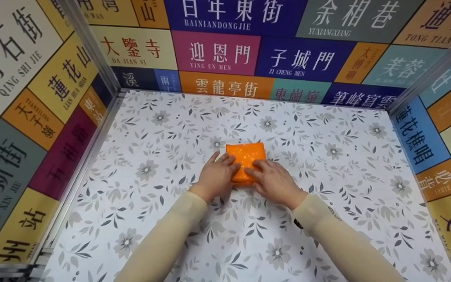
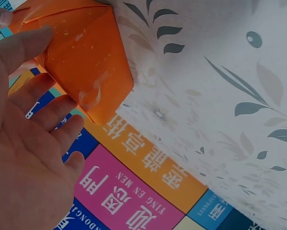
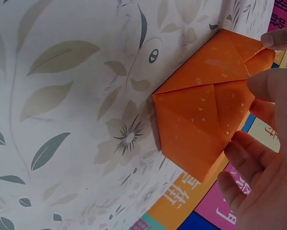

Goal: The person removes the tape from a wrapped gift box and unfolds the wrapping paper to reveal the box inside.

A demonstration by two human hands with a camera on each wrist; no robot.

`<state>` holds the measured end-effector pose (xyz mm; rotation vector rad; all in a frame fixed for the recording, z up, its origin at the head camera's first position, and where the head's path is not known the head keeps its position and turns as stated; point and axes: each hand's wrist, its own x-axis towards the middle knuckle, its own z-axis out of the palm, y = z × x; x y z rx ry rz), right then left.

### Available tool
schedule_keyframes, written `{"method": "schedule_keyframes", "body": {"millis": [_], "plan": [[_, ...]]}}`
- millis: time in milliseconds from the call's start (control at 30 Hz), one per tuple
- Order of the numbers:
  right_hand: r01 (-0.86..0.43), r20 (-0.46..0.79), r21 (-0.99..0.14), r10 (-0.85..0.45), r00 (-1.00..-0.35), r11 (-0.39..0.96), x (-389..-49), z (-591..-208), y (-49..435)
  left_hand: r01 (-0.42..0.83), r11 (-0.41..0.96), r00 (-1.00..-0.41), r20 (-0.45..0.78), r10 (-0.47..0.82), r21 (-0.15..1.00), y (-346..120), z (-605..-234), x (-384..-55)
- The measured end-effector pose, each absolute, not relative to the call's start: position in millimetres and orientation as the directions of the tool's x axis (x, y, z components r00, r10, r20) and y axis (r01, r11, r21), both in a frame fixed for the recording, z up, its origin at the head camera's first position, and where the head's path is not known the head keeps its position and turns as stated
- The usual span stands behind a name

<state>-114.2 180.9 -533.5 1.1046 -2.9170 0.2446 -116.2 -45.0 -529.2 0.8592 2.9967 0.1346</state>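
A small squarish parcel in orange paper with pale flecks [image 1: 246, 154] lies at the middle of the table. My left hand [image 1: 218, 174] rests on its left side, fingertips over the top edge. From the right, my right hand [image 1: 274, 178] touches the parcel with its fingers over the upper face. Folded creases and a pointed flap show on the orange paper [image 3: 196, 110] in the right wrist view, the thumb right at its near end. In the left wrist view, the left thumb lies against the orange paper [image 2: 90, 52] and the other fingers are loosely bent beside it.
A white cloth with grey leaves and flowers [image 1: 147, 170] covers the table. Panels with coloured street-name signs [image 1: 215, 53] stand at the back and both sides. A metal frame rail [image 1: 92, 51] runs along the left corner.
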Motion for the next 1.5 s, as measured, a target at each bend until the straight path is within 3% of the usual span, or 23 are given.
{"method": "schedule_keyframes", "body": {"millis": [300,500,933,1133,1500], "plan": [[-0.706,0.209,-0.193,-0.674,-0.708,0.682,-122,-531,176,0.541,0.838,-0.84,0.009,0.542,0.072,-45,-527,-118],[-0.681,0.277,-0.205,-0.625,-0.73,0.703,-128,-533,168,0.54,0.839,-0.84,-0.012,0.542,0.069,-43,-528,-118],[-0.635,0.215,-0.144,-0.602,-0.769,0.759,-127,-536,162,0.548,0.835,-0.836,-0.007,0.549,0.061,-42,-532,-116],[-0.629,0.164,-0.186,-0.608,-0.777,0.754,-116,-529,168,0.544,0.837,-0.838,-0.009,0.546,0.06,-44,-532,-116],[-0.664,0.229,-0.229,-0.624,-0.747,0.712,-100,-531,180,0.525,0.848,-0.85,-0.017,0.527,0.075,-47,-532,-117]]}}
